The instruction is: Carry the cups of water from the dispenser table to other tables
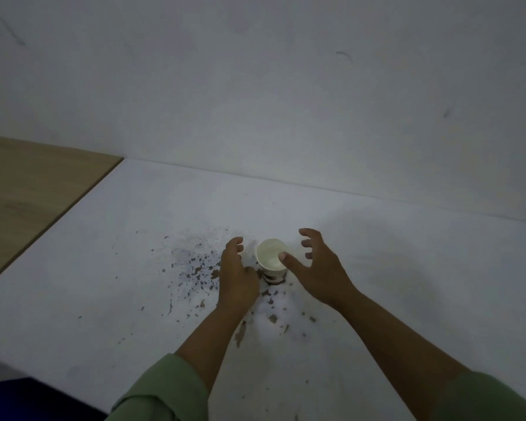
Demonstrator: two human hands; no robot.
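A white paper cup [269,255] with a brown pattern near its base stands upright on the white table [407,284], with pale liquid visible inside. My left hand [237,271] is just left of the cup, fingers curled and apart, a small gap between it and the cup wall. My right hand [319,265] hovers to the right of the cup with fingers spread wide. Its thumb crosses in front of the cup's rim. Neither hand grips the cup.
The white table's paint is chipped into brown flecks [195,268] around the cup. A wooden tabletop [34,192] adjoins at the left. A white wall [255,86] rises behind the table's far edge. Something dark blue [19,399] lies at the lower left.
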